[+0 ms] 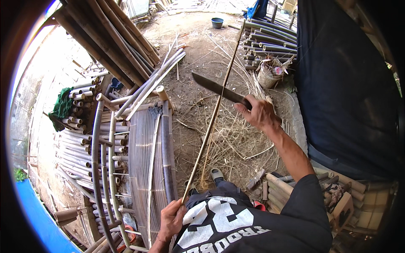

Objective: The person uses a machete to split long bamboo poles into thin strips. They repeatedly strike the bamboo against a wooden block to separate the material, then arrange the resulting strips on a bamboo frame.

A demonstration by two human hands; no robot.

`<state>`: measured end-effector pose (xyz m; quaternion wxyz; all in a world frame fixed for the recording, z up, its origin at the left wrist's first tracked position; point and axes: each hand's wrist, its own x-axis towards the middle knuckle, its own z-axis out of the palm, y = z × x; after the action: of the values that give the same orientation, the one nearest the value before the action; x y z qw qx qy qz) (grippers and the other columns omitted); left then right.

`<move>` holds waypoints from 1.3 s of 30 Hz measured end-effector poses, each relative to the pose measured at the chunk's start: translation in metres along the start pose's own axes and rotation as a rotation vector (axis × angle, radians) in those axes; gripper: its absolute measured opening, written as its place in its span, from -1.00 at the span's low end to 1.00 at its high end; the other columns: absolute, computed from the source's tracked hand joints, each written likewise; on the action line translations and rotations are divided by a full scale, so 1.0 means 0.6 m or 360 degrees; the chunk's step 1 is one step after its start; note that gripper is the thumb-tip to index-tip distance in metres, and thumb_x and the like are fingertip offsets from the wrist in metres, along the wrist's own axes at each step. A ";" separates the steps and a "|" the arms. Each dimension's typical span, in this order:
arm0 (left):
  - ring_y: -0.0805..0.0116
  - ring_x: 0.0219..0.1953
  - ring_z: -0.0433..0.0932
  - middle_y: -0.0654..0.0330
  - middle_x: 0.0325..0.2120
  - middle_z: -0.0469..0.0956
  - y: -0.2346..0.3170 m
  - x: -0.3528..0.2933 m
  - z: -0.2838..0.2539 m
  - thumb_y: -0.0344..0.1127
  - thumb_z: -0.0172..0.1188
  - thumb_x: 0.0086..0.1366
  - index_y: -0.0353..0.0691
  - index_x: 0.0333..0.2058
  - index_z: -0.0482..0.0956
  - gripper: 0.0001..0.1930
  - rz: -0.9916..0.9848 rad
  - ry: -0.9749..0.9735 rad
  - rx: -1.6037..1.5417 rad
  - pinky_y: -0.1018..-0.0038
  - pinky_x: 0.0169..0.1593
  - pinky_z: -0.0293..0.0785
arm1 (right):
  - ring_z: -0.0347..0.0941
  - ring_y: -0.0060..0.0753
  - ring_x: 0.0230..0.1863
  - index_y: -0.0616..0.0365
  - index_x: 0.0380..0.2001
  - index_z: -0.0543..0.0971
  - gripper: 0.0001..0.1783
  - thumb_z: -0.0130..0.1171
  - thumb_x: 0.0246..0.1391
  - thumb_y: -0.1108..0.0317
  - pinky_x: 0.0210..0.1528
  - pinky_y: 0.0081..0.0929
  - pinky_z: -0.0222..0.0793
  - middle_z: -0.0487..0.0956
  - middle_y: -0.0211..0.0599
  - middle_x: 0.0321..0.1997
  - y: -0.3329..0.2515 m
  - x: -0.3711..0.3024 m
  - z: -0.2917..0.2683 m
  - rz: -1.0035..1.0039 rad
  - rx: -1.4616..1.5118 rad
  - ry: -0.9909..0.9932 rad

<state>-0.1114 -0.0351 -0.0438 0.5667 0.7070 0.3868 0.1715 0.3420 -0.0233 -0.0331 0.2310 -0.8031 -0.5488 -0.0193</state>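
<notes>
Close to my body, my left hand is closed around the near end of a long, thin bamboo strip. The strip slants up and away, its far end reaching toward the stacked poles. My right hand is wrapped around the handle of a machete, out in front and to the right. Its broad dark blade points left and crosses the strip partway along; the two appear to touch. A thin sliver hangs beside the strip's lower half.
Shavings litter the dirt floor ahead. On my left stands a bamboo bench, with stacked bamboo pieces beyond. Thick poles lean at upper left. Cut poles and a sack lie far right, beside a dark sheet.
</notes>
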 end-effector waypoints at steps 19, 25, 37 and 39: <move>0.46 -0.69 0.38 0.21 -0.74 0.36 -0.101 -0.107 -0.062 -0.38 0.13 0.23 -0.34 -0.36 0.66 -0.83 0.0247 0.0036 0.0382 0.47 -0.58 0.24 | 0.42 -0.34 -0.70 0.04 -0.43 0.52 -0.33 -0.18 0.20 -0.37 -0.64 -0.28 0.31 0.42 -0.30 -0.75 0.135 0.047 -0.093 0.0174 -0.0134 0.0323; 0.27 -0.56 0.42 0.08 -0.62 0.43 -0.077 -0.121 -0.080 -0.38 0.08 0.32 -0.32 -0.35 0.57 -0.85 0.0176 -0.0008 0.0218 0.34 -0.45 0.34 | 0.56 0.15 -0.38 0.14 -0.30 0.57 -0.30 -0.12 0.17 -0.35 -0.35 -0.01 0.37 0.60 0.06 -0.49 0.221 0.068 -0.152 0.0671 -0.0103 0.0159; 0.66 -0.65 0.27 0.36 -0.61 0.37 -0.024 0.059 -0.012 -0.37 -0.03 0.43 -0.34 0.14 0.40 -0.65 -0.0323 -0.0144 -0.0586 0.66 -0.61 0.15 | 0.57 -0.16 -0.51 0.13 -0.41 0.60 -0.32 -0.05 0.17 -0.34 -0.46 -0.28 0.40 0.60 -0.26 -0.57 0.065 0.052 -0.129 0.0115 0.0173 0.0771; 0.67 -0.71 0.19 0.37 -0.61 0.35 0.064 0.140 0.008 -0.24 -0.01 0.44 -0.25 0.16 0.39 -0.61 -0.0402 -0.0244 -0.0895 0.68 -0.69 0.08 | 0.47 -0.35 -0.60 0.12 -0.36 0.54 -0.54 0.04 0.24 -0.10 -0.51 -0.35 0.39 0.55 -0.35 -0.59 -0.028 0.002 -0.054 0.0115 0.0342 0.0450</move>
<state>-0.0408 0.0216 -0.0257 0.7842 0.4799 0.3651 0.1464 0.3348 -0.0298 0.0019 0.3910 -0.7822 -0.4806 -0.0650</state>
